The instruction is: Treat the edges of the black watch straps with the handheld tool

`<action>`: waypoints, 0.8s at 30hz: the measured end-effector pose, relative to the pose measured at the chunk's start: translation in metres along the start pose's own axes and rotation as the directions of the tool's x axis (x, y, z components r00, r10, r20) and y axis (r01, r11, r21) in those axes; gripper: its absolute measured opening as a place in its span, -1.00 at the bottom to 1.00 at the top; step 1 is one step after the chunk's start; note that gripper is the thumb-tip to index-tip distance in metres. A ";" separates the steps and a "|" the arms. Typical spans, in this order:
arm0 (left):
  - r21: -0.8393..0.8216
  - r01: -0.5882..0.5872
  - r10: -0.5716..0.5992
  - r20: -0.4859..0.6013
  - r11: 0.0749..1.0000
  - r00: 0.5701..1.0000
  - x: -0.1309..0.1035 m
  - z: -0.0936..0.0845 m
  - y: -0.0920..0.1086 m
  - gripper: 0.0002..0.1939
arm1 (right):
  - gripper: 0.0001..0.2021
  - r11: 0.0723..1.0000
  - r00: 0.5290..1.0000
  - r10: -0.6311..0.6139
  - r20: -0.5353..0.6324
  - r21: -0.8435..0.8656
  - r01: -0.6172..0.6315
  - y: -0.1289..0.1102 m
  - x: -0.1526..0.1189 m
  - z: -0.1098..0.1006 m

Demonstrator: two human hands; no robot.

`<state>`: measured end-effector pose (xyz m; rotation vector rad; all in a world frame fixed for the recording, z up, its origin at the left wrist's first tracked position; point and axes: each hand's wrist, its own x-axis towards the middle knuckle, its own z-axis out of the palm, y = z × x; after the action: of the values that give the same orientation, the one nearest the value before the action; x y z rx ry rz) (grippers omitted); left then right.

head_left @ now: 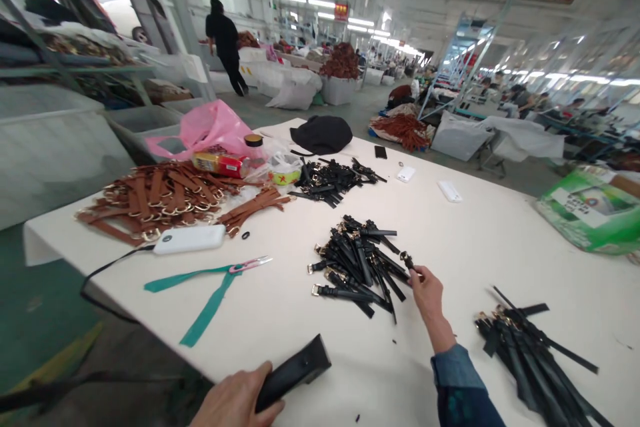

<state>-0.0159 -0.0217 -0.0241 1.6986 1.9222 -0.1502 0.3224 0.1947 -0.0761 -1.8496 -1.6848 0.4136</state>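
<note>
My left hand [240,395], low in the view, is wrapped round one end of a folded black strap [295,370] that points up to the right. My right hand [427,290] pinches a small black buckle strap [407,260] at the right edge of a pile of black buckle straps [357,257] in the middle of the table. Gold-coloured buckles show mostly along the pile's left side. At the lower right lies a bundle of longer black straps [530,353], touched by neither hand.
On the white table [280,320] lie snips with green ribbon [250,265], a white device [190,239] with a black cable, brown straps [155,197], more black straps [333,177], a black cap [323,134] and a green package [593,207]. A person [225,40] stands far behind.
</note>
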 end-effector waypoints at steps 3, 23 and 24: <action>0.019 -0.017 0.017 -0.010 1.000 1.000 0.001 -0.009 0.002 -0.54 | -0.65 0.936 0.995 0.061 0.075 0.341 -0.083 -0.025 -0.057 0.001; 0.115 -0.072 0.071 0.013 0.991 0.997 -0.003 -0.016 -0.007 -0.56 | -0.82 0.996 0.838 -0.074 0.541 0.084 0.033 -0.076 -0.187 0.038; 0.123 -0.078 0.076 0.023 0.989 0.997 -0.005 -0.016 -0.005 -0.56 | -0.75 0.994 0.844 -0.091 0.528 0.099 0.045 -0.075 -0.189 0.038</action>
<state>-0.0257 -0.0198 -0.0100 1.8424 1.8646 -0.2594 0.2125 0.0199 -0.0899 -1.6998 -2.0430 1.0302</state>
